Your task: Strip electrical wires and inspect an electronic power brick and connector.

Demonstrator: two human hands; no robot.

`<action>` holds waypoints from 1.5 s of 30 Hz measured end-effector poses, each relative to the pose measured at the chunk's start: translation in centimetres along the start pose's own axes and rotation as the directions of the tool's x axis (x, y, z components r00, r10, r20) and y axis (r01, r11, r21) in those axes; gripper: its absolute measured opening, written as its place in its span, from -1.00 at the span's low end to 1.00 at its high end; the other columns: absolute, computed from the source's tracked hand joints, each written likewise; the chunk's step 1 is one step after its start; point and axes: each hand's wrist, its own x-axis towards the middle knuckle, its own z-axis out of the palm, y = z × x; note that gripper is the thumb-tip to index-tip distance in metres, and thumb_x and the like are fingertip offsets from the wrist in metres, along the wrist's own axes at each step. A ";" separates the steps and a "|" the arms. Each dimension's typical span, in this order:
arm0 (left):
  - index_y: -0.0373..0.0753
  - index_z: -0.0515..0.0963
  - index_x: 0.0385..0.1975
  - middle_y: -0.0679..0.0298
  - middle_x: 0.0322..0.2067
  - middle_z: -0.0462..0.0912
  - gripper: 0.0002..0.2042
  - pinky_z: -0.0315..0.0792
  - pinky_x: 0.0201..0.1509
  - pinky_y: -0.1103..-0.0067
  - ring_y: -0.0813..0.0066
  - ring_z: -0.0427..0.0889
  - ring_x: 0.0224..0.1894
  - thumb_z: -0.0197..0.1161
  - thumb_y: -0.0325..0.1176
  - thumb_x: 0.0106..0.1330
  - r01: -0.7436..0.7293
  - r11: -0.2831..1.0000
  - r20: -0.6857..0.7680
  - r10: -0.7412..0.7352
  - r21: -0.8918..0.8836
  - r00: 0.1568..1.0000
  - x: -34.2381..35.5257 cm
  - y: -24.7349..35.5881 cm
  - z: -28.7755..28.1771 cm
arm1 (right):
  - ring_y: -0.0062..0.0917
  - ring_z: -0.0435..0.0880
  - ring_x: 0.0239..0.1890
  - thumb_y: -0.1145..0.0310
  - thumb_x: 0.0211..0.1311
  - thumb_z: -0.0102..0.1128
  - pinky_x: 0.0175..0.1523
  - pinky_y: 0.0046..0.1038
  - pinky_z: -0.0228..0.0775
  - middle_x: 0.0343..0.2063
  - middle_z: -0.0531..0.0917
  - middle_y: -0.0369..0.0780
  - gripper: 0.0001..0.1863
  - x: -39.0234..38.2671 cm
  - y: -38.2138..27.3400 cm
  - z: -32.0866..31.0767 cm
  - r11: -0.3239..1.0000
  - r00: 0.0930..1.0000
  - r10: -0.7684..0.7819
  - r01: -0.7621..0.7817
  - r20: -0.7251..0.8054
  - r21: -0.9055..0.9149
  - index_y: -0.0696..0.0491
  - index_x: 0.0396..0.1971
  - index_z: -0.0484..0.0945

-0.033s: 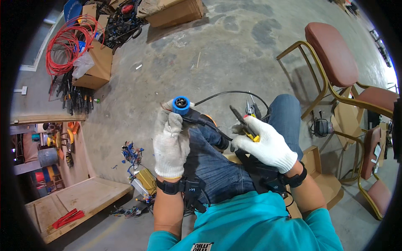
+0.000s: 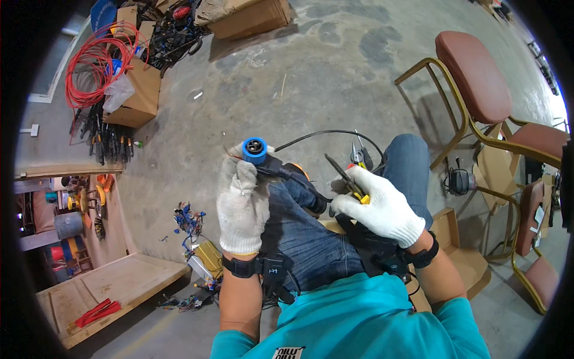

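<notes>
My left hand (image 2: 242,209), in a white knit glove, is closed round a round connector (image 2: 254,158) with a blue ring and a black core with holes. A thin reddish wire pokes out beside its fingers. From the connector area a black cable (image 2: 335,131) arcs over to my right knee. My gloved right hand (image 2: 382,203) grips dark-tipped pliers (image 2: 338,169) with yellow handles, their tips apart from the connector. Just beyond that hand, a second pair of pliers (image 2: 362,158) with red and yellow on its handles lies by my knee.
Red chairs (image 2: 475,78) with gold frames stand at right, near an open cardboard box (image 2: 457,254). Far left are coiled red cable (image 2: 89,66), a carton (image 2: 140,96) and heaped black wiring. Wire scraps (image 2: 190,221) lie left of me, near a wooden board (image 2: 131,272).
My left hand has shifted slightly left with the connector. The pliers in my right hand have moved a little to the left at the tip.
</notes>
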 end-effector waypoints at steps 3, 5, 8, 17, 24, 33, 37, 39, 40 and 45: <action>-0.32 0.43 0.20 0.12 0.00 0.65 -0.58 0.49 0.16 0.46 0.37 0.61 0.05 0.18 -0.17 0.49 0.000 0.995 -0.020 -0.002 -0.099 1.000 0.1 0.5 -0.5 | -0.24 0.70 -0.17 0.17 0.22 0.32 -0.04 -0.32 0.51 -0.26 0.69 -0.09 -0.62 -0.4 -0.4 -0.3 0.977 0.999 -0.036 0.031 -0.021 -0.211 0.12 -0.10 0.54; -0.37 0.44 0.20 0.11 0.04 0.63 -0.57 0.48 0.18 0.48 0.38 0.61 0.08 0.15 -0.17 0.51 -0.035 0.987 0.002 0.036 -0.156 0.999 0.5 0.7 -1.3 | -0.14 0.68 -0.15 0.21 0.21 0.33 -0.05 -0.26 0.52 -0.24 0.67 -0.07 -0.63 -0.6 -0.1 -0.2 0.924 0.992 -0.113 0.085 -0.054 -0.373 0.10 -0.09 0.53; -0.34 0.44 0.21 0.12 0.05 0.63 -0.56 0.53 0.12 0.50 0.39 0.62 0.09 0.16 -0.17 0.49 -0.048 0.973 0.003 0.050 -0.226 0.999 1.0 1.5 -3.0 | -0.13 0.66 -0.19 0.30 0.15 0.38 -0.10 -0.22 0.52 -0.21 0.58 -0.10 -0.59 -0.7 0.8 0.4 0.847 0.940 -0.334 0.267 -0.069 -0.460 0.05 -0.02 0.51; -0.36 0.47 0.15 0.10 0.00 0.63 -0.60 0.55 0.02 0.51 0.38 0.64 -0.01 0.20 -0.21 0.47 -0.095 0.944 -0.071 0.076 -0.316 0.995 1.5 3.3 -5.3 | -0.18 0.68 -0.21 0.29 0.14 0.42 -0.12 -0.28 0.53 -0.25 0.62 -0.09 -0.61 -0.2 1.6 -0.1 0.856 0.888 -0.404 0.283 -0.219 -0.432 0.07 -0.05 0.55; -0.35 0.47 0.13 0.10 -0.01 0.64 -0.62 0.58 0.08 0.49 0.32 0.64 0.04 0.18 -0.20 0.48 -0.040 0.927 -0.113 -0.002 -0.372 0.994 1.0 2.3 -6.1 | -0.53 0.66 -0.15 0.42 0.18 0.35 0.04 -0.47 0.47 -0.21 0.71 -0.17 -0.62 -1.2 0.6 -1.7 0.998 0.997 0.055 -0.053 -0.057 0.038 0.20 -0.02 0.52; -0.33 0.47 0.14 0.09 -0.05 0.65 -0.62 0.55 0.07 0.45 0.33 0.64 -0.02 0.15 -0.17 0.51 -0.075 0.955 -0.179 0.024 -0.286 0.984 1.1 2.8 -5.5 | -0.56 0.63 -0.22 0.45 0.16 0.35 -0.01 -0.48 0.48 -0.29 0.70 -0.17 -0.68 -1.5 0.9 -2.5 0.994 0.980 0.113 -0.112 0.163 -0.013 0.21 -0.09 0.57; -0.33 0.46 0.17 0.09 -0.03 0.64 -0.58 0.56 -0.03 0.43 0.32 0.64 -0.07 0.18 -0.15 0.48 -0.091 0.966 -0.181 0.048 -0.242 0.982 0.9 2.9 -5.2 | -0.44 0.69 -0.27 0.40 0.15 0.38 -0.08 -0.45 0.50 -0.34 0.71 -0.11 -0.70 -1.1 0.2 -2.0 0.981 0.974 0.069 -0.027 0.215 -0.193 0.16 -0.13 0.59; -0.33 0.45 0.16 0.09 -0.03 0.64 -0.57 0.55 -0.04 0.43 0.32 0.64 -0.10 0.20 -0.15 0.46 -0.089 0.972 -0.152 0.056 -0.219 0.987 0.7 3.0 -4.7 | -0.28 0.71 -0.25 0.33 0.16 0.40 -0.08 -0.40 0.50 -0.33 0.70 -0.07 -0.69 -0.8 0.5 -1.8 0.955 0.975 0.049 0.017 0.215 -0.296 0.12 -0.13 0.60; -0.33 0.45 0.16 0.09 -0.03 0.64 -0.57 0.55 -0.04 0.43 0.32 0.64 -0.10 0.20 -0.15 0.46 -0.092 0.972 -0.154 0.059 -0.218 0.986 0.5 3.1 -4.8 | -0.28 0.71 -0.25 0.33 0.16 0.40 -0.08 -0.40 0.50 -0.33 0.70 -0.07 -0.69 -0.7 0.6 -1.6 0.955 0.975 0.046 0.021 0.217 -0.296 0.12 -0.13 0.60; -0.35 0.42 0.17 0.09 0.04 0.61 -0.64 0.53 0.22 0.42 0.29 0.63 0.09 0.08 -0.24 0.54 -0.107 0.969 0.011 0.112 -0.221 0.994 0.1 3.6 -4.7 | -0.22 0.73 -0.19 0.31 0.15 0.40 -0.06 -0.35 0.51 -0.29 0.71 -0.04 -0.65 -0.3 0.7 -0.7 0.923 0.983 0.128 -0.069 0.133 -0.380 0.13 -0.11 0.55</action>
